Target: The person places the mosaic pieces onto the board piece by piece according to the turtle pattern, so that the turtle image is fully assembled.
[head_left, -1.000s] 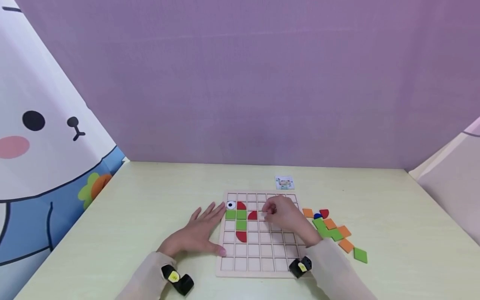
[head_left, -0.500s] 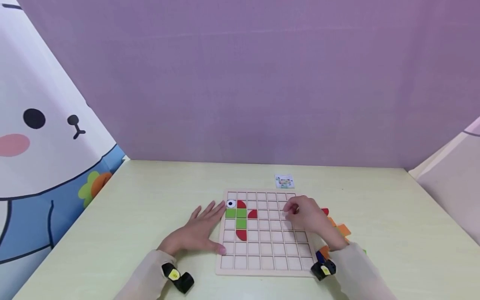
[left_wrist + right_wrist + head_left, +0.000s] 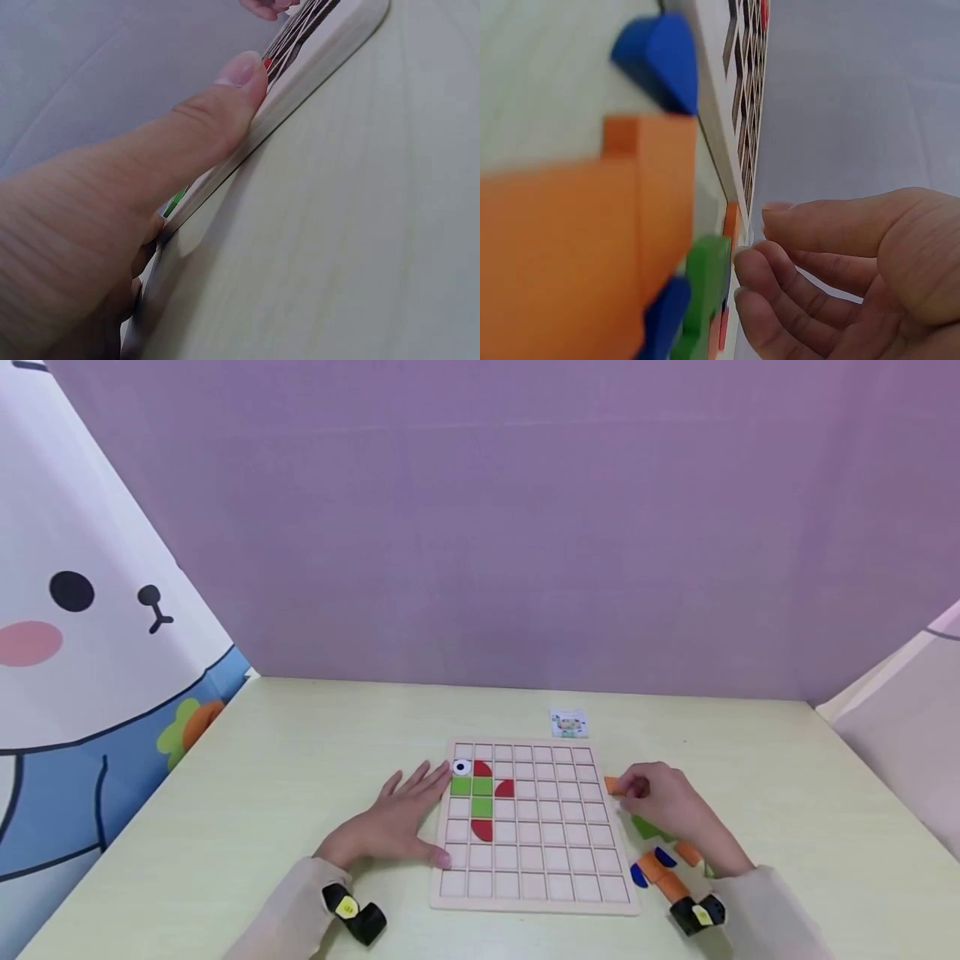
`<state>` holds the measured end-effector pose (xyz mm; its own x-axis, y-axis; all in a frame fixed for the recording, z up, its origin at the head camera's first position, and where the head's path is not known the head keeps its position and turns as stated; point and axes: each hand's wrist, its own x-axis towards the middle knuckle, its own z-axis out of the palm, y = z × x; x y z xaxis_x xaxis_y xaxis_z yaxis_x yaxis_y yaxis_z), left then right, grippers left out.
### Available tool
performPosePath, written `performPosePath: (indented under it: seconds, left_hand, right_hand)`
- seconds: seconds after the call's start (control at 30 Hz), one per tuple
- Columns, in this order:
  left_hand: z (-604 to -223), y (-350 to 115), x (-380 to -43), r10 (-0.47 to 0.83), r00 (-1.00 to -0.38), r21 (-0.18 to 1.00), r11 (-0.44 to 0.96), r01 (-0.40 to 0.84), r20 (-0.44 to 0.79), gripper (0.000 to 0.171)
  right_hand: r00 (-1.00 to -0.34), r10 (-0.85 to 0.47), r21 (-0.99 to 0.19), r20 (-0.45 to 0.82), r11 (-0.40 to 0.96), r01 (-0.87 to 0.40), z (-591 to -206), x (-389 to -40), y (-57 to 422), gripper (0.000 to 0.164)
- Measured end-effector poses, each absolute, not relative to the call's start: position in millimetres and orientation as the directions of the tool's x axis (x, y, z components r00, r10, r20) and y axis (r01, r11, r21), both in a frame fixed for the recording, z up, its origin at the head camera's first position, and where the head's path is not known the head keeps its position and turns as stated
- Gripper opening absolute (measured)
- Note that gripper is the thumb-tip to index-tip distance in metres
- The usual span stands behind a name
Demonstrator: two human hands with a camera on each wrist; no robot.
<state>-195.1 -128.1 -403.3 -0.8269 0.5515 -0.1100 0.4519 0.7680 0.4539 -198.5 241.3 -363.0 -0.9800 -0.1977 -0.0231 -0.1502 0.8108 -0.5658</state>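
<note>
A light wooden grid board [image 3: 534,858] lies on the table. In its upper left cells are a white eye tile [image 3: 461,767], green square tiles [image 3: 482,807] and red quarter-round tiles [image 3: 505,789]. My left hand [image 3: 397,821] rests with spread fingers along the board's left edge; in the left wrist view its thumb [image 3: 217,112] lies on the rim. My right hand [image 3: 663,793] is beyond the board's right edge, beside an orange tile [image 3: 612,786]. In the right wrist view, its loosely bent fingers [image 3: 757,270] and thumb stand apart with nothing visible between them.
Loose orange tiles [image 3: 670,884], blue rounded tiles [image 3: 639,875] and green tiles [image 3: 648,828] lie right of the board, partly under my right forearm. A small picture card [image 3: 568,724] lies behind the board. A purple panel [image 3: 525,527] stands at the table's back.
My right hand has moved right, from over the board's middle columns to the loose tiles beside the board. The left hand and the tiles on the board stay as they were.
</note>
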Motion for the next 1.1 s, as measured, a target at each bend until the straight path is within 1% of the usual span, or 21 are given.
performPosePath:
  seconds: [0.17, 0.33, 0.57, 0.9, 1.1]
  left_hand:
    - [-402.3, -127.8, -193.9, 0.548, -0.828, 0.468, 0.766, 0.441, -0.117, 0.115]
    - [-402.7, -127.0, -193.5, 0.540, -0.831, 0.474, 0.770, 0.427, -0.130, 0.115]
    - [-401.9, -126.9, -194.3, 0.528, -0.838, 0.465, 0.781, 0.417, -0.137, 0.114]
    - [-401.4, -126.0, -193.7, 0.533, -0.835, 0.470, 0.776, 0.420, -0.134, 0.114]
    - [-401.0, -126.5, -193.5, 0.530, -0.837, 0.463, 0.781, 0.419, -0.136, 0.114]
  right_hand:
    - [-0.986, -0.162, -0.535, -0.031, 0.836, -0.120, -364.0, -197.8, 254.1, 0.016]
    - [-0.988, -0.141, -0.543, -0.064, 0.836, -0.084, -365.7, -198.1, 266.1, 0.019]
    - [-0.987, -0.153, -0.516, -0.056, 0.851, -0.103, -368.9, -201.5, 282.3, 0.021]
    - [-0.975, -0.189, -0.527, -0.120, 0.844, -0.099, -368.2, -202.9, 293.3, 0.021]
    - [-0.972, -0.178, -0.531, -0.151, 0.844, -0.072, -368.3, -203.6, 290.8, 0.022]
